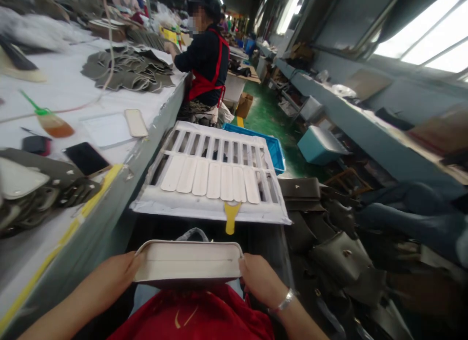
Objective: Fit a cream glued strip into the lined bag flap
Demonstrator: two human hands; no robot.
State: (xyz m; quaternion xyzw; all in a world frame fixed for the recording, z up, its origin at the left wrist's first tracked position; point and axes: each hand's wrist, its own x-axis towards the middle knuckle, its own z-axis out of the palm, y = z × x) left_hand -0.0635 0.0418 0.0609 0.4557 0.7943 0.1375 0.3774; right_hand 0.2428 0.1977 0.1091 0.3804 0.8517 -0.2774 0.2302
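Holding a flat white panel [188, 262] at 6 o'clock, low centre, just above the lap. Left hand [113, 276] is clamped on its 9 o'clock end, right hand [261, 280] on the 3 o'clock end, fingers wrapped under, thumbs on the edge. Panel looks thin, light, semi-stiff w/ a folded rim; prob. leather or board, so it likely flexes if pinched mid-span. Best hold is the short ends, as now; surface looks smooth, maybe a bit slippery. Rack [212, 203] w/ white strips [210, 180] sits at 12 o'clock, near but apart from the panel. Yellow tool [231, 218] hangs at its near edge. Bench [66, 86] at 10 o'clock, w/ phone [87, 158]. Grey bags [340, 254] piled at 3 o'clock. Co-worker [204, 62] well apart at 12.
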